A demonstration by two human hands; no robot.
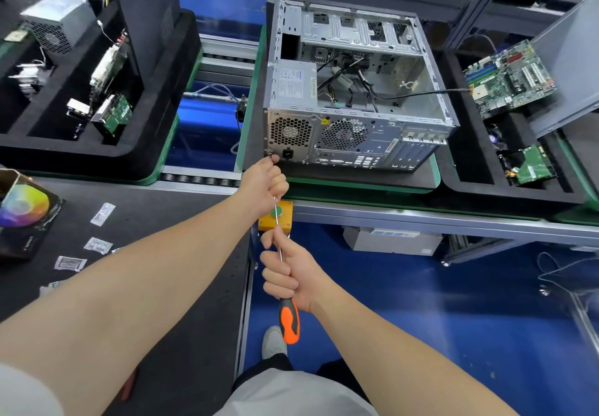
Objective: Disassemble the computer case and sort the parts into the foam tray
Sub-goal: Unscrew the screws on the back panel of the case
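Steadying the tool, the left hand (264, 185) curls its fingers around the front of the screwdriver (289, 318) shaft, at the lower left corner of the computer case (356, 91) rear panel, beside the power supply (295, 83). The right hand (288, 273) is wrapped tightly around the handle. The screw is hidden by the fingers. The case lies open on its side on the pallet (356, 185), rear panel facing the near edge. The foam tray (476, 163) lies off the pallet's right edge and holds the motherboard (509, 78).

Probable hazards:
- Cam-out. An off-axis push on the long shaft can strip the head or jab the guiding fingers.
- Screw loss. A freed screw can drop past the near edge to the floor.
- Cable drag. A cable (421, 93) runs from the case toward the motherboard, so shifting the case may pull the board.
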